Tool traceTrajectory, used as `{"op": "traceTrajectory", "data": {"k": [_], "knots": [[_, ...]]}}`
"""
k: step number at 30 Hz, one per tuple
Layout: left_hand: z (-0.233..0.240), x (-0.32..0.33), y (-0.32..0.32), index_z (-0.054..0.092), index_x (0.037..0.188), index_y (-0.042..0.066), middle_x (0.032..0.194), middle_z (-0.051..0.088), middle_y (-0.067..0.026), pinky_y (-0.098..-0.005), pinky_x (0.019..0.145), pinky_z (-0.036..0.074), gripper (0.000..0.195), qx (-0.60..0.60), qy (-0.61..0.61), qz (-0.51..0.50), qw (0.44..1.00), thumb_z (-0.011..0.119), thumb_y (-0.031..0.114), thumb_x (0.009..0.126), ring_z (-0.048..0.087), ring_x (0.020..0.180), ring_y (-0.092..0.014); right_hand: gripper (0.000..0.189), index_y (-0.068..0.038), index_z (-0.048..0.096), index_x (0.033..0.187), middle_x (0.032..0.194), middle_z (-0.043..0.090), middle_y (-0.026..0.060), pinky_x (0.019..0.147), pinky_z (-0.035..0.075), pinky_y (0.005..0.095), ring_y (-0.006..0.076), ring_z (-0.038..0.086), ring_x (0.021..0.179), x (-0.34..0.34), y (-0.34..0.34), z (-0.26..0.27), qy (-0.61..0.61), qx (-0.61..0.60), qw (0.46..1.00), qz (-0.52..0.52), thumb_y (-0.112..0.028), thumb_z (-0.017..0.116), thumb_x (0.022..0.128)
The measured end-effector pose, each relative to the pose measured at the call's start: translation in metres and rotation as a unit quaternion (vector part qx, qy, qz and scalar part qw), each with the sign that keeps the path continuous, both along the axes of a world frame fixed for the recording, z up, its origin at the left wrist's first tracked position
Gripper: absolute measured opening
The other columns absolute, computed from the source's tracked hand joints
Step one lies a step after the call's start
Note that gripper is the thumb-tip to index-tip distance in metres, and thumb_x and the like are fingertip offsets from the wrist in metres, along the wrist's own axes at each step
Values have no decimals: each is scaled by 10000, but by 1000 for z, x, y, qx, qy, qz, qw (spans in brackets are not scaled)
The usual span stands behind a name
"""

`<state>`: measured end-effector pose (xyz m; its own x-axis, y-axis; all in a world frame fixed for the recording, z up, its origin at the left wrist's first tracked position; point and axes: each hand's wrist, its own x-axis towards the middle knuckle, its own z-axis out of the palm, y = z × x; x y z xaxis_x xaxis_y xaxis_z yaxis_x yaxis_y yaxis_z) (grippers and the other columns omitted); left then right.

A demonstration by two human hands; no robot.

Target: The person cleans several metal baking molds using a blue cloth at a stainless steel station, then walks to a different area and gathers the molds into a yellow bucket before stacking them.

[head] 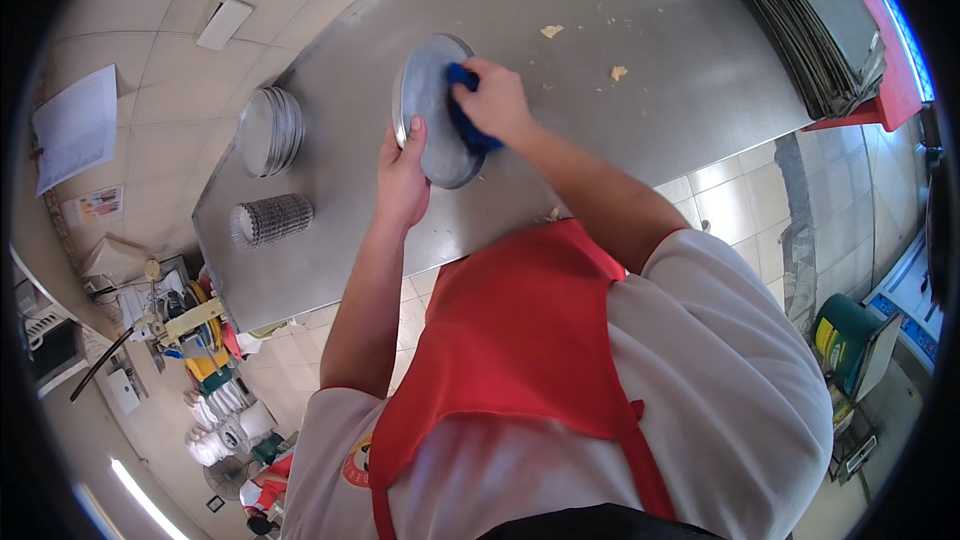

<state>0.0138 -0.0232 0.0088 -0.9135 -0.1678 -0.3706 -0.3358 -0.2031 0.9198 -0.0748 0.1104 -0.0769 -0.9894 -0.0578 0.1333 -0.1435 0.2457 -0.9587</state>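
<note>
My left hand (405,172) grips the near left rim of a round metal pan (431,105), holding it tilted above the steel table (600,135). With my right hand (495,101) I press a bunched blue cloth (472,124) against the pan's right side; its fingers are closed around the cloth. To the left, a stack of round metal pans (259,133) lies on the table, and nearer to me is a column of nested fluted cups (274,220) on its side.
Pale crumbs (551,31) are scattered on the table's far part. Dark flat trays (817,22) are stacked at the far right, beside a red plastic surface (896,82). A tiled wall borders the table's left side. Another person (266,491) is far off, lower left.
</note>
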Motion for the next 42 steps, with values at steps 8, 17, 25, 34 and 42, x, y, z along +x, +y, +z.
{"op": "traceTrajectory", "data": {"k": [8, 17, 25, 34, 42], "knots": [[7, -21, 8, 468, 1470, 35, 1381, 587, -138, -407, 1044, 471, 465, -120, -2, 35, 992, 573, 243, 1068, 574, 1240, -244, 337, -55, 705, 1126, 1014, 710, 202, 794, 571, 456, 394, 703, 908, 57, 25, -29, 124, 53, 969, 208, -211, 748, 830], [19, -27, 26, 447, 1485, -14, 1203, 690, -264, -414, 956, 515, 522, -441, 91, -50, 891, 502, -4, 966, 690, 1107, -383, 260, -151, 775, 1068, 1064, 675, 158, 822, 584, 435, 350, 697, 966, -24, 48, 4, 9, 84, 992, -95, -328, 749, 879], [16, -33, 22, 544, 1397, -52, 1062, 724, -238, -365, 868, 533, 452, -387, 89, -18, 918, 551, 44, 956, 718, 972, -260, 238, -145, 773, 1061, 1051, 608, 124, 863, 581, 410, 311, 632, 1107, -38, 13, -41, 144, 374, 904, 151, -146, 690, 838], [-23, -6, 31, 657, 1237, -37, 902, 656, -26, -281, 782, 477, 284, -363, 150, 103, 914, 615, 132, 1013, 564, 854, -102, 326, -16, 748, 1155, 1195, 691, 158, 975, 544, 406, 261, 681, 1087, 24, 7, -26, -332, -85, 852, 397, -177, 764, 873], [40, -4, -12, 629, 1375, 21, 1246, 712, -171, -320, 996, 504, 445, -466, 290, 78, 833, 582, -3, 933, 671, 1145, -216, 371, -5, 670, 1275, 1209, 690, 101, 978, 514, 331, 193, 637, 1113, -2, 186, 33, -308, -311, 883, 170, -172, 709, 946]]}}
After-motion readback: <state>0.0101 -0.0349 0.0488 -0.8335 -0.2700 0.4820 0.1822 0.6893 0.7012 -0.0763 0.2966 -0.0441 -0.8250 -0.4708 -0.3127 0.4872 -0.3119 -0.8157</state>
